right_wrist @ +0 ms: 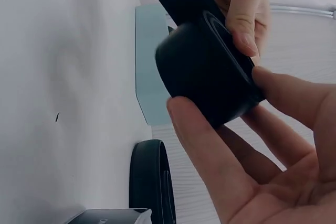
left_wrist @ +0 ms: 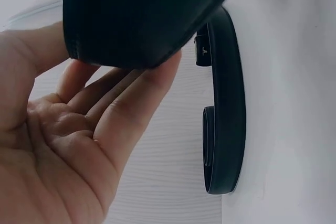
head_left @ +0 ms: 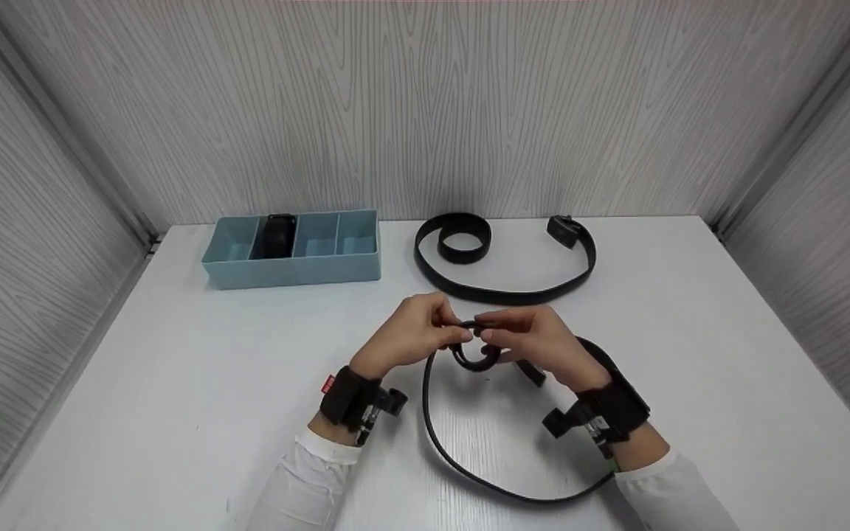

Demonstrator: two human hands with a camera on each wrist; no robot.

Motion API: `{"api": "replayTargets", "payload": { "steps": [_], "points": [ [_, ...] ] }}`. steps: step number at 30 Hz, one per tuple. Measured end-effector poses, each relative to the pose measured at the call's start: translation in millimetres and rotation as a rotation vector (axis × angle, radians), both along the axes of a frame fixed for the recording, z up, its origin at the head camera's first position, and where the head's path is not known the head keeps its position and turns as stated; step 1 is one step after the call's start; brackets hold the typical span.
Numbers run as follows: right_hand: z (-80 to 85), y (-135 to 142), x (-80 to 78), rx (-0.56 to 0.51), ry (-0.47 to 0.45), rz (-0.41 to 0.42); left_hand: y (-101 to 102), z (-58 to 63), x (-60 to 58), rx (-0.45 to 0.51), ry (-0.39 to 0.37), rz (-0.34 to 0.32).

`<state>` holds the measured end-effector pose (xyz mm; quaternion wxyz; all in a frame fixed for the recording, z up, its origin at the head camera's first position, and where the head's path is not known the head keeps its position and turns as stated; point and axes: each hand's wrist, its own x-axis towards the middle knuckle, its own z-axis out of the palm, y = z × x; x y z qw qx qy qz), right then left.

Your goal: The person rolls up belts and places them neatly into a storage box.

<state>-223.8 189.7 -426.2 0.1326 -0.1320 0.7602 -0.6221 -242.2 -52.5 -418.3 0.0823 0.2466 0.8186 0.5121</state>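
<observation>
Left hand [head_left: 417, 328] and right hand [head_left: 536, 343] pinch the coiled belt [right_wrist: 202, 72] from opposite sides, likely so it cannot unwind, its tail [head_left: 536, 501] resting slack on the table [head_left: 137, 383]

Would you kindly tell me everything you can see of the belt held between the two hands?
The belt is a flat black strap that looks like smooth leather. One part is wound into a small coil, pinched by both the left hand and the right hand above the white table. The rest forms a wide loop, apparently standing on edge on the table; part of that loop is hidden from view.
</observation>
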Motion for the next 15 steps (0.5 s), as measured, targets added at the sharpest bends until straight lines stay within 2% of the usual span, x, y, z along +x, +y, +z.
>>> {"api": "replayTargets", "payload": {
  "steps": [4, 10, 15],
  "points": [
    [-1.9, -0.9, 0.0, -0.019, 0.006, -0.021, 1.6, -1.1, -0.8, -0.003, -0.006, 0.025],
    [-4.9, -6.8, 1.2, -0.173, 0.002, -0.131, 3.1, -1.5, -0.7, 0.058, -0.025, 0.104],
    [-7.0, -11.7, 2.1, -0.243, -0.017, -0.193, 1.1, -1.3, 0.0, 0.074, -0.01, 0.101]
  ]
}}
